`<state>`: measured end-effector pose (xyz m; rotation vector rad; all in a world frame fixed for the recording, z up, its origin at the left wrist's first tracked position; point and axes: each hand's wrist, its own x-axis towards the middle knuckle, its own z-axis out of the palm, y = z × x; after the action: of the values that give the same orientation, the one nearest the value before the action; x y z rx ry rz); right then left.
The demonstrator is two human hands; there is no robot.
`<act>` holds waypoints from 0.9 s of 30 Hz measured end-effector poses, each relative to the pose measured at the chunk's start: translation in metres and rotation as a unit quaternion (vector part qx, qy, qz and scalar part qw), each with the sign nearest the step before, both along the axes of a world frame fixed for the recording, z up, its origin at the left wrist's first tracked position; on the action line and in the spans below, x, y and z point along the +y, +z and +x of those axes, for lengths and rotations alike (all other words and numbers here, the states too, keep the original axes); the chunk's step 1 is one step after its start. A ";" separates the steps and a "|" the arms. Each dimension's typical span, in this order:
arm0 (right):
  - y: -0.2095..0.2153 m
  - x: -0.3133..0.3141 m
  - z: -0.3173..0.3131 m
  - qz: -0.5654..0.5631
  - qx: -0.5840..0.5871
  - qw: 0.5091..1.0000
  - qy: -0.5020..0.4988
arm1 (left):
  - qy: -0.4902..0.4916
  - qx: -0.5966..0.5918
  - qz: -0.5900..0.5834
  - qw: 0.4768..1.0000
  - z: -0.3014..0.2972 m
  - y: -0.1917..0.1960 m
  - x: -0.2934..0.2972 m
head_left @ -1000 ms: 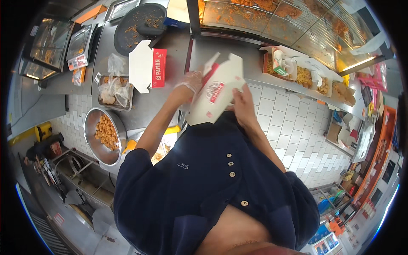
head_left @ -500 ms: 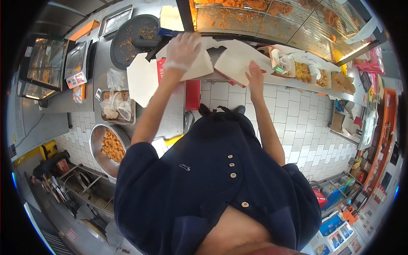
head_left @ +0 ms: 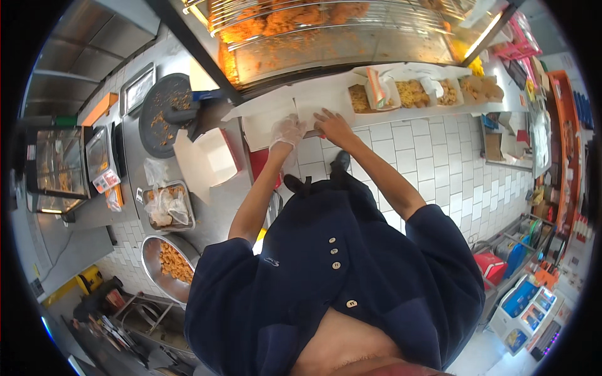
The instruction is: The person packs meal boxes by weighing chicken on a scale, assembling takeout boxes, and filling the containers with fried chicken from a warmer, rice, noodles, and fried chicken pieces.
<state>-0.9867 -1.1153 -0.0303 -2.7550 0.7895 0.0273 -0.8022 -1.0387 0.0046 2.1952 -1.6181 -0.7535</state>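
Since a half second ago we are bringing both hands down from the high reach, and the white carton that was spread between them is now lying flat on the counter ledge (head_left: 401, 116) under the glass warming case (head_left: 351, 37). We are pressing our gloved left hand (head_left: 287, 131) palm-down on the unfolded white takeaway box (head_left: 276, 119), fingers spread and flat, gripping nothing. Our bare right hand (head_left: 332, 125) is also lying open on the same box, just to the right of the left hand, fingertips touching the board toward the ledge's far edge. So the box is sitting directly beneath both palms, on the ledge, just left of the row of open boxes filled with fried food (head_left: 414, 94). We are judging that the main risk lies in that neighbour row: the right hand is working close beside it, and a sideways push while folding could nudge a filled box or tip its raised flap. The flat board could also slide along the smooth ledge if we are pressing unevenly, and its left edge is looking close to the ledge's end. Well left of the ledge, another open white carton (head_left: 207, 160) is standing on the steel worktop (head_left: 219, 207), near a tray of crumpled plastic bags (head_left: 166, 207) and a metal bowl of fried pieces (head_left: 166, 263).
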 end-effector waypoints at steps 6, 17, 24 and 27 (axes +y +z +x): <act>-0.001 -0.026 -0.045 -0.028 -0.113 0.993 0.005 | 0.035 -0.049 0.002 0.998 -0.032 -0.013 -0.033; -0.004 -0.108 -0.282 -0.114 -0.442 0.645 -0.613 | 0.108 -0.086 -0.047 0.989 -0.033 -0.067 -0.042; 0.004 -0.237 -0.447 0.094 -0.718 0.276 -0.632 | 0.094 -0.152 0.043 0.983 -0.048 -0.051 -0.047; -0.005 -0.273 -0.472 0.073 -0.727 0.360 -0.580 | 0.068 -0.232 -0.015 0.970 -0.039 -0.080 -0.050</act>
<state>-1.4585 -1.3885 -0.0355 -0.4746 1.4441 -1.9640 -0.8410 -1.0882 -0.0754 2.5623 -1.6324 -0.1791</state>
